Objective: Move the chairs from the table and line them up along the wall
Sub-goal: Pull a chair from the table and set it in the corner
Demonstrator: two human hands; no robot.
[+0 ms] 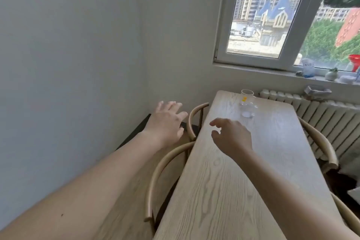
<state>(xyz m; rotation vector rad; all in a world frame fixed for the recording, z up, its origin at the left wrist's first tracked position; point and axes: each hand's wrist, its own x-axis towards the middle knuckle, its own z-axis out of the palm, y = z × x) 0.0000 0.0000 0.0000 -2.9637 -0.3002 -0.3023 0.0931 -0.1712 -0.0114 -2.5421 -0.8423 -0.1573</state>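
Two bare hands reach forward, both open and empty; the left hand [166, 122] spreads its fingers above the gap beside the wall [68, 54], the right hand [231, 136] hovers loosely curled over the table [224, 181]; two chairs [155, 177] are tucked against the table's left edge, more on its right; a glass [247, 103] stands at the far end.
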